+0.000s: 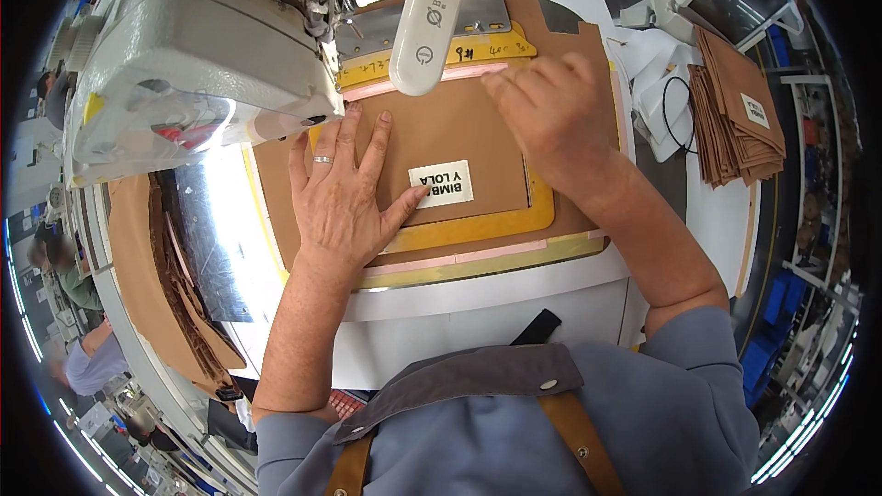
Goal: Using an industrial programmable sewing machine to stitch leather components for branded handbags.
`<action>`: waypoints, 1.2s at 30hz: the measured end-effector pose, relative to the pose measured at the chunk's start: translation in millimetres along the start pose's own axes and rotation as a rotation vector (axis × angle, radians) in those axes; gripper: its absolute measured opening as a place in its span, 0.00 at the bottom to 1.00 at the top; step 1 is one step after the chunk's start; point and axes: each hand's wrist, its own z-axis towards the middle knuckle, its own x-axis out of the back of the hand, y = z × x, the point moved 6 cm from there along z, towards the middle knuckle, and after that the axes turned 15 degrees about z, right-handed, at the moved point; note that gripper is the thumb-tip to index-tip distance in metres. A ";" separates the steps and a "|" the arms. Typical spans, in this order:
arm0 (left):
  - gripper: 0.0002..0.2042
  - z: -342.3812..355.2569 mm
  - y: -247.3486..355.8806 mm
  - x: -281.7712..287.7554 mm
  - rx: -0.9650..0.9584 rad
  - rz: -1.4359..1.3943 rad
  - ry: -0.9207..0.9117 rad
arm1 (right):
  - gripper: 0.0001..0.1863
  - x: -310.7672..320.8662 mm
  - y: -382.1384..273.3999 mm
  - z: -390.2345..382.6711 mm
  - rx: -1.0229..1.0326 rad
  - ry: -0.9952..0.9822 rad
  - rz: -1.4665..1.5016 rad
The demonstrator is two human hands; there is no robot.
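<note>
Two hands on brown fabric panel (459,133), left hand (342,193) spread flat, right hand (551,110) fingers curled, pressing.

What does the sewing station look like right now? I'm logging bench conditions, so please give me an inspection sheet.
Surface: white table under a grey sewing machine.
Job's things: brown fabric piece with a white label, lying inside a yellow frame.
Clutter: stack of brown pieces at right; more brown pieces at left.
Hands: left hand flat on the fabric, thumb at the label; right hand pressing the fabric's upper right.
Cables: thin black cable looped at right.
Surroundings: other people at far left; blue bins at right.
</note>
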 end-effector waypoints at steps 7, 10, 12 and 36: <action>0.41 1.2 -1.0 1.2 0.006 -0.029 0.021 | 0.30 -24.2 -22.9 -11.5 -0.249 -0.263 0.125; 0.41 1.9 -1.5 1.2 0.003 -0.037 0.030 | 0.34 -27.7 -23.3 -15.5 -0.291 -0.328 0.091; 0.41 1.4 -0.6 0.5 0.001 -0.038 0.032 | 0.35 -29.8 -25.0 -18.7 -0.292 -0.347 0.067; 0.40 0.0 -0.9 -0.8 0.010 -0.058 0.067 | 0.31 -33.4 -27.6 -7.7 -0.478 -0.482 0.049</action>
